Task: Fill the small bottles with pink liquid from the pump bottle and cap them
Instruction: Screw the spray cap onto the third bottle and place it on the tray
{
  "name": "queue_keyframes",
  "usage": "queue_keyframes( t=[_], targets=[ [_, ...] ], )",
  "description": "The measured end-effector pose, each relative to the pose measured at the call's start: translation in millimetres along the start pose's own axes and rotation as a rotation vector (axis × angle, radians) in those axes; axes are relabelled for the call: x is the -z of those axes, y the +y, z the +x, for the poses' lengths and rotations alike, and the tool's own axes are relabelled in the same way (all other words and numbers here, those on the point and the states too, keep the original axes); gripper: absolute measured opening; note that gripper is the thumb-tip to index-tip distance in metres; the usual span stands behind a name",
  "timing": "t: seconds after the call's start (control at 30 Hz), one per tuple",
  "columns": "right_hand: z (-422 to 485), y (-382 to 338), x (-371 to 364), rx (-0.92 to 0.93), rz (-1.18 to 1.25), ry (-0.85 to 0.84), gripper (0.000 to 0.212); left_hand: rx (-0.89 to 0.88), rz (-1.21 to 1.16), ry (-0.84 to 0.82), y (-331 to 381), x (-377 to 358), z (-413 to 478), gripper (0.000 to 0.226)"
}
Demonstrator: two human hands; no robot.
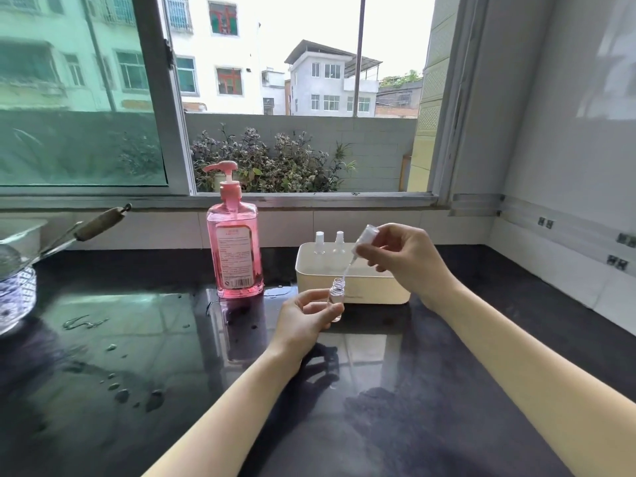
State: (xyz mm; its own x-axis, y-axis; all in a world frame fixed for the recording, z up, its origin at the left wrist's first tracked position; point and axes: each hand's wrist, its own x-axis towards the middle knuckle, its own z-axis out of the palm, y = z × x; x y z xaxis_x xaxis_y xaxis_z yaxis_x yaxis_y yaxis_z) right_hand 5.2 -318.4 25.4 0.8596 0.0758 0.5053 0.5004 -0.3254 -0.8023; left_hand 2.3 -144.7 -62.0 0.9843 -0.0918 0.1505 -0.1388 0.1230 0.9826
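My left hand [303, 320] holds a small clear bottle [336, 299] upright just above the dark counter, its threaded neck uncovered. My right hand [402, 256] pinches a white spray cap [365, 237] above it, tilted, and the cap's thin tube [347, 270] reaches down to the bottle's mouth. The bottle looks colourless inside. A tall pump bottle [235, 249] of pink liquid stands to the left, its nozzle pointing left. Two more small capped bottles [328, 242] stand in a cream box [354, 287] behind my hands.
The black counter [172, 339] is wet, with water drops and puddles at left. A glass bowl [15, 297] and a utensil handle [99, 220] sit at the far left edge. An open window runs along the back; a tiled wall closes the right side.
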Motion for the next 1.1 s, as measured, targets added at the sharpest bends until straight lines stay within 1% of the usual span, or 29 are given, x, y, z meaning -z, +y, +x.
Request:
queue_keyframes(
  t=[0.2, 0.3, 0.37, 0.5, 0.6, 0.7, 0.77, 0.8, 0.87, 0.9, 0.93, 1.03, 1.1],
  targets=[
    [5, -2, 2, 0.049, -0.034, 0.016, 0.012, 0.000, 0.000, -0.012, -1, 0, 0, 0.027],
    [6, 0, -2, 0.046, -0.073, -0.040, 0.013, -0.008, 0.000, -0.022, -1, 0, 0, 0.029],
    [6, 1, -6, 0.024, -0.104, -0.101, 0.014, -0.015, -0.004, -0.020, 0, 1, 0, 0.026],
    [8, 3, -11, -0.076, -0.273, -0.204, 0.038, -0.027, -0.011, -0.021, 1, 2, -2, 0.024],
    [11, 1, -13, -0.128, -0.360, -0.280, 0.043, -0.041, -0.027, -0.022, 2, 2, -2, 0.024],
    [15, -2, -13, -0.159, -0.394, -0.360, 0.052, -0.048, -0.028, -0.024, 3, 3, -3, 0.025],
    [17, -6, -12, -0.166, -0.385, -0.411, 0.050, -0.055, -0.021, -0.029, 2, 4, -2, 0.026],
    [19, -8, -11, -0.172, -0.383, -0.442, 0.045, -0.059, -0.023, -0.031, 2, 4, -2, 0.026],
    [23, -14, -12, -0.170, -0.412, -0.513, 0.028, -0.070, -0.028, -0.029, 0, 4, -2, 0.026],
    [26, -18, -13, -0.156, -0.459, -0.539, 0.023, -0.076, -0.030, -0.027, 0, 4, -1, 0.026],
    [27, -21, -14, -0.141, -0.526, -0.554, 0.024, -0.082, -0.033, -0.027, -1, 3, -1, 0.026],
    [30, -29, -23, -0.134, -0.739, -0.558, 0.038, -0.083, -0.068, -0.015, -3, 4, 2, 0.027],
    [30, -32, -29, -0.130, -0.888, -0.556, 0.048, -0.083, -0.072, -0.007, -4, 6, 3, 0.031]
  ],
)
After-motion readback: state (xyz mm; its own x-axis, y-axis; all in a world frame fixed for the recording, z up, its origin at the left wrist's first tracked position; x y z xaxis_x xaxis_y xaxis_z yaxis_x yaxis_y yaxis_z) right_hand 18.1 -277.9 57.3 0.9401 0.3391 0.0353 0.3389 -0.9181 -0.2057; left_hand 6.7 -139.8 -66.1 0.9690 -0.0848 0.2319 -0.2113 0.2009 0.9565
